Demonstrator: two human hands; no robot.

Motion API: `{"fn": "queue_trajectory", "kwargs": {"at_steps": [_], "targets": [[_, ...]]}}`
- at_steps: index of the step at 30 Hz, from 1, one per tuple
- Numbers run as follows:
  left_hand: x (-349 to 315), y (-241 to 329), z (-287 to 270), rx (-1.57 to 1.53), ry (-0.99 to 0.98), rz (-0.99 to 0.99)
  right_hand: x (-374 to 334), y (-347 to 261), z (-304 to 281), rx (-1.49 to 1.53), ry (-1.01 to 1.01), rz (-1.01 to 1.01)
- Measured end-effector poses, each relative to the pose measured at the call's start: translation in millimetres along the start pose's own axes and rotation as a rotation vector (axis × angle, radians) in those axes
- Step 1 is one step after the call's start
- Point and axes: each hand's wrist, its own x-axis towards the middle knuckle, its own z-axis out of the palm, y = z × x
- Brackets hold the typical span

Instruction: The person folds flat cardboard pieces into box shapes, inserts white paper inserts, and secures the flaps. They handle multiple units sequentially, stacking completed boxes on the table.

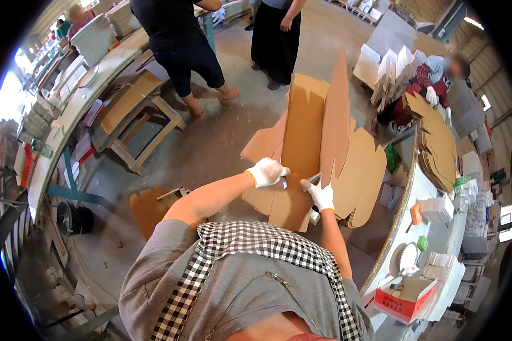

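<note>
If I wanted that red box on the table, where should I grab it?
Probably pinch the red box by its red wall's top rim, coming from above the table's near edge: it stands upright, open-topped, with that rim exposed.

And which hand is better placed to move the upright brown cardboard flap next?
Probably the right: the white-gloved right hand is at the near end of the flap, while the white-gloved left hand is farther from it.

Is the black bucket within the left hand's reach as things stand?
Probably not: the left hand is busy at the carton, and the bucket sits low, far off to the left; a step over looks needed.
</note>
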Motion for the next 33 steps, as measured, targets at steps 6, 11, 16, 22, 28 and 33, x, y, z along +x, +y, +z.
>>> {"fn": "queue_trajectory", "kwargs": {"at_steps": [6, 11, 16, 22, 28, 33], "targets": [[-2.7, 20.9, 10.6, 0.472, 0.373, -0.088, -6.1, -19.1, 10.2, 0.141, 0.152, -0.026], [12.3, 10.5, -13.4, 0.320, 0.550, 0.298, 10.8, -13.8, 16.1, 0.118, 0.293, 0.051], [44.8, -25.2, 25.8, 0.012, 0.545, 0.111, 5.0, -30.6, 7.3, 0.137, 0.267, -0.037], [72.2, 3.0, 19.7, 0.163, 0.312, 0.088, 17.6, -17.9, 12.0, -0.075, 0.246, 0.065], [78.5, 10.9, 1.1, 0.065, 0.112, 0.034, 30.5, 18.2, 23.7, -0.102, 0.223, 0.052], [81.7, 2.4, 9.4, 0.089, 0.117, 0.044, 30.1, 10.2, 29.9, -0.280, 0.236, 0.092]]}}
